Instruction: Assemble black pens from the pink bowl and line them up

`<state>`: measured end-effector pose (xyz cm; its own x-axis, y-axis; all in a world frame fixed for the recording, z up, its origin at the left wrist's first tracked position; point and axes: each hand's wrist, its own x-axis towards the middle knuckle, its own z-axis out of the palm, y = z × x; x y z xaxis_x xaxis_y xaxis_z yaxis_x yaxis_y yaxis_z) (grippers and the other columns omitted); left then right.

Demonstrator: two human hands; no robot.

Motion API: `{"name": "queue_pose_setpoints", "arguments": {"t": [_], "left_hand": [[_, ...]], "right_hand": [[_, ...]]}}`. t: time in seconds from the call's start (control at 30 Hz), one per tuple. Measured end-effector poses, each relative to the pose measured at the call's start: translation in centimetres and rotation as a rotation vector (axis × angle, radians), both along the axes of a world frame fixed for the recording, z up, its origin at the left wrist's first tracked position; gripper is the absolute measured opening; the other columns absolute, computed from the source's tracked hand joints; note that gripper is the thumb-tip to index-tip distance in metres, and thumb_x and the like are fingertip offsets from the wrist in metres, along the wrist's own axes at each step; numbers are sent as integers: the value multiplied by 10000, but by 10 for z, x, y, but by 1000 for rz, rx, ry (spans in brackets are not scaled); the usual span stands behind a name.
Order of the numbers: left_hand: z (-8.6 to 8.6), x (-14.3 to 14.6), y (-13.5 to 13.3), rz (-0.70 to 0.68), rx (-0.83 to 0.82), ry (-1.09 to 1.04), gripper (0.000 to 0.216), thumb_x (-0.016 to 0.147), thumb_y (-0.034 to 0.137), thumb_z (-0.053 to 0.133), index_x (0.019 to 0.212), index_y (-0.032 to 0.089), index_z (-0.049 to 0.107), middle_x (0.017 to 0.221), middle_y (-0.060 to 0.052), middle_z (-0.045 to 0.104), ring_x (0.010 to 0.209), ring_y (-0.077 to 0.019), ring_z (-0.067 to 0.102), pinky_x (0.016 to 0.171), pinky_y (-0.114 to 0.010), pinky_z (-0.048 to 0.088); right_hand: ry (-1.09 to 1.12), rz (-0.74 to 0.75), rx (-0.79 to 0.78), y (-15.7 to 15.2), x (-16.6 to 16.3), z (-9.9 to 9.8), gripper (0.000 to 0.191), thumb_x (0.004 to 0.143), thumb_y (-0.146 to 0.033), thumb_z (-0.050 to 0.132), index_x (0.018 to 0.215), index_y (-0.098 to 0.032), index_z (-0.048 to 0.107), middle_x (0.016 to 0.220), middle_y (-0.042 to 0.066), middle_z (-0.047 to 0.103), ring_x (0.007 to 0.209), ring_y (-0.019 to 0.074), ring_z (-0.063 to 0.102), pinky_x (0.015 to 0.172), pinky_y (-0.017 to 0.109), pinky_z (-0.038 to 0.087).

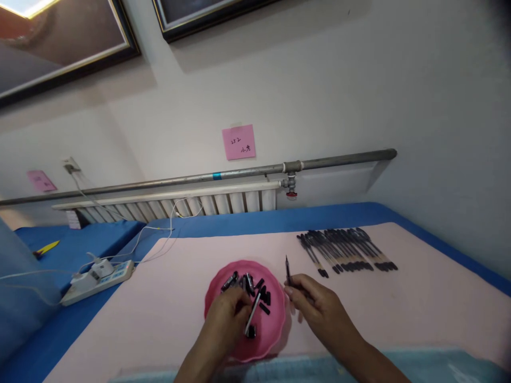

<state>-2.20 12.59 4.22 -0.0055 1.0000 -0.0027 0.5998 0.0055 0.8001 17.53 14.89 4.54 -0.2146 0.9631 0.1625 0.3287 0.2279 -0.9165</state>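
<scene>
My right hand (315,303) pinches a dark pen (288,270) just right of the pink plate (278,314), its narrow tip pointing up. My left hand (228,314) is over the plate with fingers curled down among the loose parts; whatever its fingertips grip is hidden. Several black pen caps (264,308) and short dark and clear pieces lie in the plate. A thin light-grey stick (253,314) lies slanted beside my left fingers. To the right, a row of black pens (347,250) lies side by side on the pink table cover.
A white power strip (98,282) with plugs and white cables lies on the blue cloth at left. Behind the table are a radiator (223,203) and a pipe with a red-handled valve (291,196). A yellow-handled tool (48,248) lies far left.
</scene>
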Motion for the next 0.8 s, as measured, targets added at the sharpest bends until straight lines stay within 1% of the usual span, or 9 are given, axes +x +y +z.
{"name": "queue_pose_setpoints", "arguments": {"t": [0.07,0.13,0.27,0.37,0.47,0.57,0.67,0.77,0.8], "left_hand": [[-2,1,-1,-63,10,161,180,664,107,474,641,204,624,714,-25,647,701,-179,564,643,-272,367],[-5,0,-1,-104,18,266,178,648,98,478,593,197,615,714,-44,637,684,-186,552,631,-281,351],[-10,-1,0,-142,8,361,147,568,82,532,572,190,631,744,-94,642,699,-223,561,620,-295,345],[-11,1,-1,-164,25,433,154,583,103,529,598,179,662,744,-131,652,709,-260,579,640,-320,359],[-11,6,-1,-167,15,492,176,613,134,519,645,150,692,763,-176,660,724,-304,598,665,-357,375],[-14,11,-1,-160,15,515,215,584,131,543,721,133,709,848,-209,668,830,-350,597,747,-398,382],[-19,13,0,-134,0,504,239,566,120,559,748,144,712,906,-203,669,907,-349,581,823,-408,367],[-22,14,1,-121,-50,512,272,550,107,559,770,151,712,948,-186,664,944,-349,561,848,-411,354],[-22,14,1,-117,-56,486,269,542,102,558,758,157,709,946,-179,664,947,-350,556,851,-416,349]], "right_hand": [[3,-4,-1,0,0,0,188,821,-363,480,712,-216,524,604,-20,512,555,141,495,511,243,419],[10,0,-3,0,0,0,180,820,-360,483,717,-218,525,602,-20,518,553,141,498,510,243,423],[12,17,0,1,0,-2,174,820,-353,485,717,-220,529,611,-23,525,554,138,508,515,243,428],[8,28,2,2,1,-3,189,822,-365,486,711,-218,533,611,-26,523,548,136,508,516,245,427],[9,32,-7,1,1,-2,186,825,-359,484,715,-216,531,615,-26,520,546,132,504,506,240,424],[20,30,-13,0,0,-1,172,823,-344,485,722,-213,532,616,-24,520,543,129,501,495,236,425],[35,21,-14,0,-1,-1,168,818,-336,484,715,-213,532,603,-27,516,538,127,499,485,230,425],[28,18,-21,-1,-1,0,173,817,-341,482,710,-213,528,598,-30,516,537,125,498,484,227,422],[26,19,-25,0,0,-1,174,817,-343,481,709,-214,525,598,-31,517,539,125,499,485,227,420]]}}
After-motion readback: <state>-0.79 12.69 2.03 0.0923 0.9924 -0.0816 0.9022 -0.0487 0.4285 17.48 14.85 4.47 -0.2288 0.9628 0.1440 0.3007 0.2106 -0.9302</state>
